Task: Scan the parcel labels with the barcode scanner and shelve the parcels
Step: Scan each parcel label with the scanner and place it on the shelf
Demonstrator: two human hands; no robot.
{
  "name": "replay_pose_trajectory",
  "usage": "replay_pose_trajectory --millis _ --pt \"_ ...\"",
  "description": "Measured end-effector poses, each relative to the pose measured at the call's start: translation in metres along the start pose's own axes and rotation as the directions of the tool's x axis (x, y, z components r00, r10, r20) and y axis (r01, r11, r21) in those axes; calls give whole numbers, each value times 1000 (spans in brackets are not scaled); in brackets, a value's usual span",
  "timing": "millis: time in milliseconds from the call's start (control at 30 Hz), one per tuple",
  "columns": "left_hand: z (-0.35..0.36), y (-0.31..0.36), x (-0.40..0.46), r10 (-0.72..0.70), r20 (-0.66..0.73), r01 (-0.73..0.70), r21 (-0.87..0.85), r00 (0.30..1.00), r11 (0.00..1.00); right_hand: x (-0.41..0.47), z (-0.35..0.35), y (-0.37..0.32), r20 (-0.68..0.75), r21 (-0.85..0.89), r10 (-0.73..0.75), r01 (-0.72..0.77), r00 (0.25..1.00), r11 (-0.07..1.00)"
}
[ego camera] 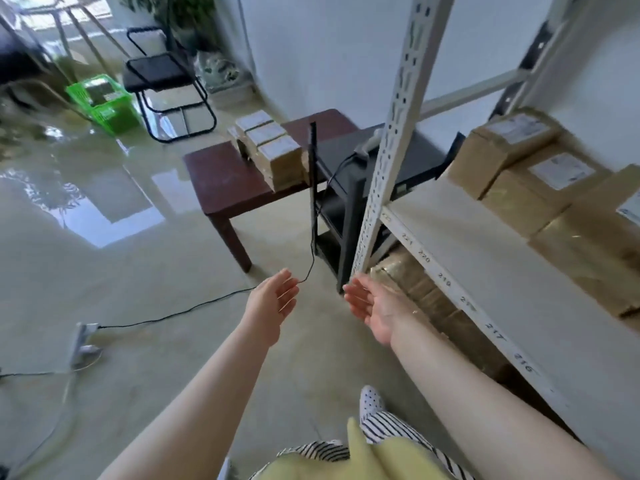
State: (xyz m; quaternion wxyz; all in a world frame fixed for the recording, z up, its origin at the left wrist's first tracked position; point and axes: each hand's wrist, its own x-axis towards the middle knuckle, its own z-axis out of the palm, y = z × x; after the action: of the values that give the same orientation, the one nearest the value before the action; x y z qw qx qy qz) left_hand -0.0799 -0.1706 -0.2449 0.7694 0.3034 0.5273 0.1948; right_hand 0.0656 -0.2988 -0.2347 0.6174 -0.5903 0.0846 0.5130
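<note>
Cardboard parcels wait in a stack on the dark wooden table, far ahead of both hands and slightly left. Their row runs away from the viewer. The scanner lies on the black stand just right of them, partly behind the shelf post. The left hand and right hand are both released, empty, palms facing each other. Neither is clearly nearer; the right lies more in line with the scanner.
</note>
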Motion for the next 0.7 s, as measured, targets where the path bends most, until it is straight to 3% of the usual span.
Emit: replay_pose_trajectory --millis 200,400,700 --pt "-20 41 51 8 -97 -13 -58 995 998 73 72 -22 48 -132 45 -38 998 990" --pt "-2 112 129 52 -145 -55 -20 988 998 166 142 -77 60 -138 57 -48 997 989" --pt "50 209 222 105 -78 -106 -10 991 994 251 209 -179 79 -92 37 -30 996 995"
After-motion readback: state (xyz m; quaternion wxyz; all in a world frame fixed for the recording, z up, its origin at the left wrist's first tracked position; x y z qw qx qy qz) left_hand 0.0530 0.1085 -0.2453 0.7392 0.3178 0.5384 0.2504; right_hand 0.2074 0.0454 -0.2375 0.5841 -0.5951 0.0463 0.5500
